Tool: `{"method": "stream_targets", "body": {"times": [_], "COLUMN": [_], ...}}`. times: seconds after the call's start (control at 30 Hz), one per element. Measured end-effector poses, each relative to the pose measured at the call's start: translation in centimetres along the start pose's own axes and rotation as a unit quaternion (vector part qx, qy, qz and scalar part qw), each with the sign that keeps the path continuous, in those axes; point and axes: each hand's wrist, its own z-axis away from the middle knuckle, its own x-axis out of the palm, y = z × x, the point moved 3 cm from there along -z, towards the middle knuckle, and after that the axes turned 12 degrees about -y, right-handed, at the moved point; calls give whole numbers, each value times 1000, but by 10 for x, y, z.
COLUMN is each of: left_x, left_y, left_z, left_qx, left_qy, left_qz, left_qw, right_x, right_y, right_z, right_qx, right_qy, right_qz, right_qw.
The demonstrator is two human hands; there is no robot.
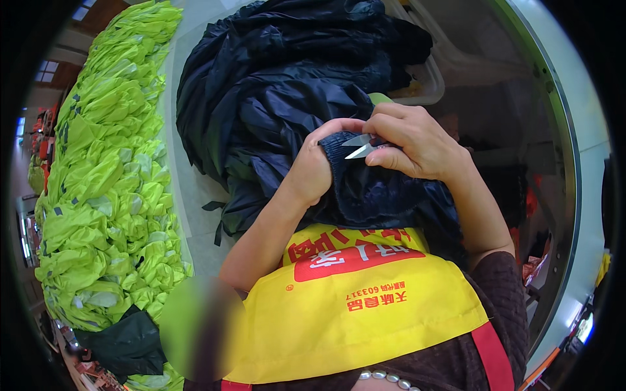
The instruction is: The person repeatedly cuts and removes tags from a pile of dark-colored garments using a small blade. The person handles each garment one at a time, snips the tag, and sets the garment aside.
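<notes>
In front of my chest, my left hand (309,172) grips the ribbed edge (334,151) of a dark navy garment (385,199), its fingers partly hidden behind the cloth. My right hand (420,141) is closed around small thread snips (359,152). Their two pointed silver blades stand apart and point left over the ribbed edge; I cannot tell whether they touch it. Beyond both hands a large heap of shiny dark navy garments (274,72) lies bunched on the table.
A long pile of lime-green garments (107,169) runs down the left side. Dark cloth (127,342) lies at its near end. A clear plastic bin (433,88) sits at the back right. The pale table (195,195) shows between the piles. I wear a yellow apron (372,326).
</notes>
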Motion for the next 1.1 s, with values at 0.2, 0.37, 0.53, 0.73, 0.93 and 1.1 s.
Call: {"method": "stream_targets", "body": {"times": [0.2,0.37,0.53,0.73,0.93,1.1], "left_x": [7,6,2,-1,1,12], "left_y": [4,1,-4,-5,11,44], "left_z": [-1,-1,1,-2,-2,8], "left_qx": [-9,-16,-4,24,26,1], "left_qy": [6,-1,-3,1,45,41], "left_qz": [-22,9,-45,-54,-21,-401], "left_qw": [1000,1000,999,998,998,915], "right_x": [2,4,5,10,23,1], "right_y": [-1,-4,2,-24,-47,-19], "right_z": [0,0,5,17,4,31], "right_qx": [10,21,71,170,185,170], "right_qy": [-17,-22,126,151,176,241], "right_qz": [0,5,-98,-234,-117,-85], "right_qw": [1000,1000,985,945,960,952]}}
